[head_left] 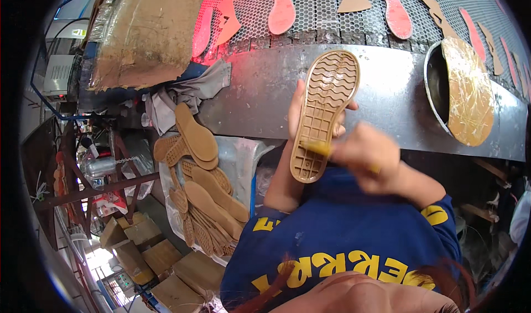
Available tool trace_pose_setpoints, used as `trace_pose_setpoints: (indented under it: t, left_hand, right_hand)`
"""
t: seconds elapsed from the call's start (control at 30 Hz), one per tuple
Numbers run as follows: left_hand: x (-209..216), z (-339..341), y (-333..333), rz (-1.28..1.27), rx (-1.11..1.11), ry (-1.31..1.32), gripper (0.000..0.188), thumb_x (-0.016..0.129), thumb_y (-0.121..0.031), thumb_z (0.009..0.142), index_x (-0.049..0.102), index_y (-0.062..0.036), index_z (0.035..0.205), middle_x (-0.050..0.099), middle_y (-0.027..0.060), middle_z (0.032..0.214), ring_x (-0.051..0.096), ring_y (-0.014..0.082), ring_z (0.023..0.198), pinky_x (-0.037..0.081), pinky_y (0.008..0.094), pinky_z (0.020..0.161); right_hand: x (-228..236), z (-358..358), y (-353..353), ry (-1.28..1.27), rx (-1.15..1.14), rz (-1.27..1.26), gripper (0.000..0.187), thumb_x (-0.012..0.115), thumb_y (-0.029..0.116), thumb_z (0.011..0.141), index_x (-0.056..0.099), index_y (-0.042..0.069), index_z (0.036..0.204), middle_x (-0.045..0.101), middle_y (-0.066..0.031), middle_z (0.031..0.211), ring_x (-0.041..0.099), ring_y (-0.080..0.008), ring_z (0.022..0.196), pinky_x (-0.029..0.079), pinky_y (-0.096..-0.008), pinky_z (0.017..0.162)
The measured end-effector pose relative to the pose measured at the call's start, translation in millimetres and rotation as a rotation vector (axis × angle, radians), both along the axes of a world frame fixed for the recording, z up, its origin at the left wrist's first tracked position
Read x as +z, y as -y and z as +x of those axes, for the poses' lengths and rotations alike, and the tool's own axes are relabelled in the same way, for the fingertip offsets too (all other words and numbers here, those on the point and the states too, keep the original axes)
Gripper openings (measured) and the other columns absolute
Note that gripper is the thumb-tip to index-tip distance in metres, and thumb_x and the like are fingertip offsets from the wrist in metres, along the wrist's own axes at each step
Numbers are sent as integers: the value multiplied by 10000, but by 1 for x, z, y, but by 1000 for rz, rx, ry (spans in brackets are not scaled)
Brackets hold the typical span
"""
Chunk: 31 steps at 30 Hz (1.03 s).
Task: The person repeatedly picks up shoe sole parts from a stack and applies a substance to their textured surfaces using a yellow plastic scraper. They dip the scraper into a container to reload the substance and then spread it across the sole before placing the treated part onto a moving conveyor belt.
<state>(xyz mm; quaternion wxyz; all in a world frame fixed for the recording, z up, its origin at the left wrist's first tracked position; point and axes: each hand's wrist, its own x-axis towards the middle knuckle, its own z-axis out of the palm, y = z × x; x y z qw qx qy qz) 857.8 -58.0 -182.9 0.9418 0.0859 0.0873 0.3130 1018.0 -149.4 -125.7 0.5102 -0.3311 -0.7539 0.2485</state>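
A tan shoe sole [326,97] stands tilted above the front of the metal ledge, its glossy tread facing up, with wavy ridges at the far end and square pockets at the near end. My left hand [296,111] grips it from behind, the thumb along its left edge and fingertips showing at its right edge. Smeared by motion, my right hand [368,152] is closed on a slim yellow brush [316,147]. The brush's tip lies over the square pockets near the sole's heel; whether it touches them I cannot tell.
Beyond the metal ledge [260,92], a mesh conveyor [321,14] carries pink-lit insoles [282,9] and cut pieces. A metal bowl [437,86], partly covered by taped cardboard [470,92], stands right. More soles [213,202] are piled left, near a grey cloth [196,86] and cardboard boxes [160,257].
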Motion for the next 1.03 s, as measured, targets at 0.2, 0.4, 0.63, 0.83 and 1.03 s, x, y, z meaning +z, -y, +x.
trace_pose_setpoints:
  t: [0.2,0.4,0.63,0.83,1.03]
  left_hand:
    - [-16,1,5,-20,133,-217,766,269,-653,956,396,-36,1391,595,302,1123,667,274,756,567,400,493]
    - [-31,-10,5,-9,61,37,793,270,-666,946,361,-48,1435,545,342,1217,657,320,773,569,452,573]
    - [-26,-6,-24,92,187,-149,735,257,-597,959,416,-42,1415,542,294,1280,630,362,809,556,456,649]
    - [18,15,-74,416,223,-240,622,294,-501,980,464,-41,1361,613,238,1167,669,340,912,595,445,681]
    - [129,10,-270,393,472,-533,677,347,-537,957,410,-21,1390,542,231,1302,572,402,1113,480,568,953]
  right_hand:
    - [-37,5,-20,-448,13,-427,200,646,-46,812,666,26,997,641,-111,819,643,-269,743,500,-353,668]
    - [-18,-1,1,-24,-73,-27,172,635,-66,815,663,37,950,644,-105,803,614,-235,671,487,-305,639]
    - [-20,35,9,-907,-121,-435,137,648,31,899,629,16,1034,636,-56,1008,590,-121,882,488,-274,766]
    - [-37,67,25,-954,-285,-278,159,629,74,929,620,39,1084,627,-23,1020,569,-77,884,459,-235,775]
    - [-32,73,45,-951,-304,-256,157,619,85,940,614,55,1094,625,-12,1026,572,-77,940,458,-228,806]
